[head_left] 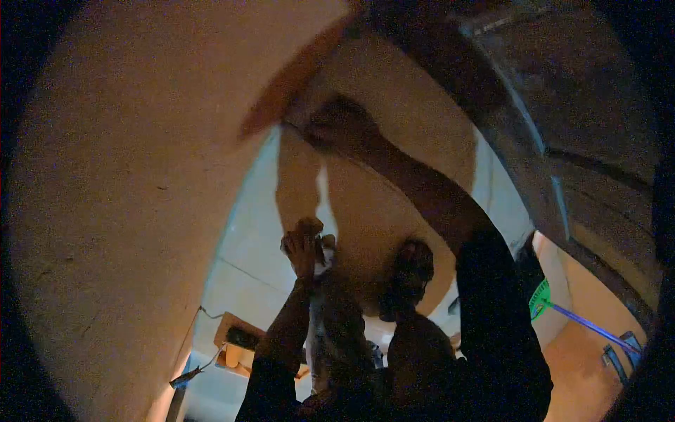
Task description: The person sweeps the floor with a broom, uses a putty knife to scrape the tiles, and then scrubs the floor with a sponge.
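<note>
The picture is dim and grainy. My right hand (341,123) is raised at the foot of the wall (126,183), its fingers closed; a thin dark tip shows at its left side, too dark to name. Lower down, my left hand (301,252) has its fingers curled around something dark and whitish beside my left leg (337,316). What it grips is hard to make out. A reddish-brown blurred strip (281,95) lies just above my right hand. My right foot (415,261), in dark footwear, stands on the floor.
A small wooden stool (228,344) with a dark item on it stands by the wall at lower left, near a cable (207,362). A green broom head (540,299) with a purple handle (590,325) leans at right. Dark wooden furniture (583,126) fills the upper right.
</note>
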{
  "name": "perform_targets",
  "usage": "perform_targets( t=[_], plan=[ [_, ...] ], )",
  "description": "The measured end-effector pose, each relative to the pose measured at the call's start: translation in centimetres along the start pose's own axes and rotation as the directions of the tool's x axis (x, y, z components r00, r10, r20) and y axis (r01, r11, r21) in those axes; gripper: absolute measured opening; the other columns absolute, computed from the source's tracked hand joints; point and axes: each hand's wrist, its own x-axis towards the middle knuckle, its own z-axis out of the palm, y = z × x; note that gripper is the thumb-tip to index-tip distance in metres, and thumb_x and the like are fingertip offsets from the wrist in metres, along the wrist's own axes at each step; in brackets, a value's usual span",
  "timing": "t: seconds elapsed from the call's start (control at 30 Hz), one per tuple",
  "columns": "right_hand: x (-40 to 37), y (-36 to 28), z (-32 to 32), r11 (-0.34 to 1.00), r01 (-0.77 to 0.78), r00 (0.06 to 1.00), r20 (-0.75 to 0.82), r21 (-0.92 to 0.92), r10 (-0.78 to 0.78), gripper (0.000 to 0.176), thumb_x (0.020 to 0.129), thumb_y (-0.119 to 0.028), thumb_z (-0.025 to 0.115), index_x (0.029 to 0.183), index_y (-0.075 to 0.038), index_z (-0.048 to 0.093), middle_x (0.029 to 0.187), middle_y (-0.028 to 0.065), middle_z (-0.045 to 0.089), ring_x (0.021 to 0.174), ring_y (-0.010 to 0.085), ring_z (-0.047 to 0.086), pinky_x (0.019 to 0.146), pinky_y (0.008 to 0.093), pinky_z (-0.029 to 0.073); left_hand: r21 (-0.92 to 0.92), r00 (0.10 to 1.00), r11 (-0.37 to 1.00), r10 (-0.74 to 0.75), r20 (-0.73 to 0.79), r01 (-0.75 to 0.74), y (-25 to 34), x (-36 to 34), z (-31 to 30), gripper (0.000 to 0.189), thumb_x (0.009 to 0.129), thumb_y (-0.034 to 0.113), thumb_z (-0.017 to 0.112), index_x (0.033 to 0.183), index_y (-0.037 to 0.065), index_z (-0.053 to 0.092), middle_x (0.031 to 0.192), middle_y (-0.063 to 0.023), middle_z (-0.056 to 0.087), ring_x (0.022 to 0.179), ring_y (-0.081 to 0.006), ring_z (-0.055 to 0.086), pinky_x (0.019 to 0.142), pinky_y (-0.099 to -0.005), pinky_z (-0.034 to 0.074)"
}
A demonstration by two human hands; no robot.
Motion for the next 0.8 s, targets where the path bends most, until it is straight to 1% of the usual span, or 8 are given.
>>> perform_targets(
  t=[0.1,0.2,0.47,0.53,0.63,0.67,0.77,0.8],
  plan=[
    [-11.7,-0.7,0.0,0.989,-0.139,0.966,0.214,-0.046,0.145,0.025,0.088,-0.03,0.06,0.109,-0.017,0.066,0.115,0.0071,0.062,0.119,0.0312,0.056,0.106,0.0542,0.038,-0.032,0.999,0.999,0.004,-0.043,-0.005,-0.1,1.8,-0.6,0.025,0.077,0.021,0.073,0.097,0.01,0.064,0.091,-0.0063,0.069,0.077,-0.0272,0.065,0.068,-0.0392,0.051],
    [-18.7,-1.9,-2.5,0.933,-0.334,0.88,0.398,0.131,0.259,0.019,0.094,-0.026,0.055,0.104,-0.014,0.066,0.108,0.0118,0.064,0.108,0.0291,0.061,0.096,0.0534,0.046,-0.074,0.996,0.996,0.036,-0.08,-0.042,1.3,2.2,-0.8,0.025,0.078,0.024,0.072,0.096,0.01,0.064,0.087,-0.0064,0.068,0.075,-0.0283,0.065,0.065,-0.0398,0.05],
    [-24.6,0.3,6.8,0.784,-0.62,0.784,-0.018,0.024,0.62,0.02,0.098,-0.023,0.05,0.102,-0.01,0.065,0.102,0.0148,0.065,0.099,0.0268,0.063,0.086,0.0486,0.051,0.132,0.953,0.965,0.246,-0.176,-0.225,4.2,4.8,-2.5,0.026,0.076,0.027,0.07,0.094,0.009,0.063,0.085,-0.0069,0.065,0.074,-0.0281,0.063,0.063,-0.0392,0.046],
    [-25.8,1.9,6.9,0.756,-0.655,0.755,-0.02,0.026,0.655,0.021,0.099,-0.023,0.05,0.103,-0.009,0.065,0.101,0.0145,0.065,0.097,0.0268,0.064,0.085,0.0479,0.052,0.018,0.995,0.995,0.099,-0.015,-0.099,7.3,6.3,-4.9,0.026,0.075,0.024,0.069,0.094,0.008,0.063,0.086,-0.0075,0.064,0.081,-0.0297,0.062,0.065,-0.0382,0.047],
    [-26.1,5.9,6.3,0.619,-0.784,0.621,0.037,0.044,0.783,0.021,0.099,-0.023,0.05,0.104,-0.008,0.064,0.101,0.0141,0.065,0.095,0.0268,0.064,0.084,0.0468,0.052,0.193,0.944,0.941,0.305,-0.124,-0.279,8.1,6.8,-5.6,0.024,0.077,0.024,0.068,0.093,0.007,0.064,0.086,-0.0083,0.065,0.083,-0.0313,0.063,0.066,-0.0392,0.048],
    [-27.2,4.9,7.2,0.603,-0.797,0.604,0.019,0.028,0.797,0.022,0.099,-0.023,0.049,0.104,-0.008,0.064,0.101,0.0139,0.065,0.094,0.0268,0.064,0.083,0.0465,0.052,-0.058,0.99,0.994,0.099,0.099,-0.094,7.5,5.0,-5.7,0.034,0.084,0.011,0.066,0.117,0.005,0.06,0.122,-0.0158,0.062,0.115,-0.0339,0.058,0.097,-0.0516,0.042],
    [-31.3,0.3,10.3,0.593,-0.805,0.59,-0.103,0.007,0.801,0.023,0.1,-0.023,0.049,0.105,-0.007,0.064,0.101,0.0135,0.065,0.092,0.0268,0.064,0.082,0.0454,0.053,0.195,0.978,0.96,0.185,0.091,-0.2,0.0,0.8,-0.9,0.031,0.088,0.014,0.062,0.118,0.004,0.06,0.126,-0.0146,0.06,0.119,-0.0329,0.056,0.1,-0.0511,0.04],
    [-33.0,-0.4,10.8,0.566,-0.825,0.562,-0.114,0.003,0.819,0.023,0.1,-0.023,0.049,0.105,-0.007,0.064,0.101,0.0134,0.066,0.091,0.0268,0.064,0.081,0.0451,0.053,-0.014,0.991,0.995,0.101,0.084,-0.1,-1.0,0.5,-0.3,0.03,0.088,0.019,0.062,0.115,0.006,0.061,0.123,-0.0147,0.061,0.116,-0.0328,0.056,0.097,-0.0494,0.042]
  ],
)
